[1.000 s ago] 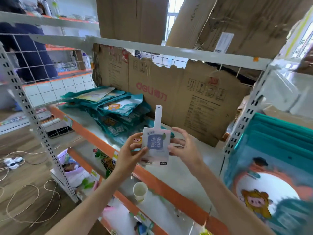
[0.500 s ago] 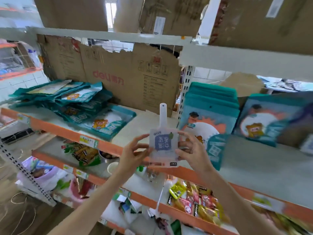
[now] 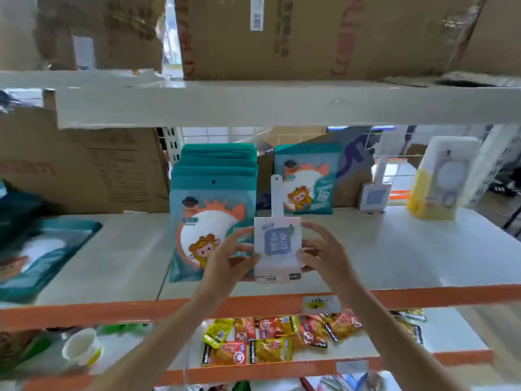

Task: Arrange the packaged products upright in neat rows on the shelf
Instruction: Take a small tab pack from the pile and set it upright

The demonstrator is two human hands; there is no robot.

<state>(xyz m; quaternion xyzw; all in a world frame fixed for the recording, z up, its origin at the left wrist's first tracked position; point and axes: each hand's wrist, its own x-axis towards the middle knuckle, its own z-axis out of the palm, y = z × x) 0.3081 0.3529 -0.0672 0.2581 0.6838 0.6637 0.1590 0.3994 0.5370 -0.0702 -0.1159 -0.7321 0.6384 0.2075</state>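
White carded package [image 3: 277,244] with a hanging tab, held upright above the near edge of the shelf [image 3: 394,258], just right of the front teal pouch [image 3: 208,232]. Pinched on its left edge by the fingers of the left hand [image 3: 228,261], on its right edge by the fingers of the right hand [image 3: 324,255]. Farther back: a row of teal pouches, another single teal pouch [image 3: 306,179], a matching white package [image 3: 375,193] standing upright, a yellow pack [image 3: 439,179] at far right. Snack sachets [image 3: 282,340] on the lower shelf.
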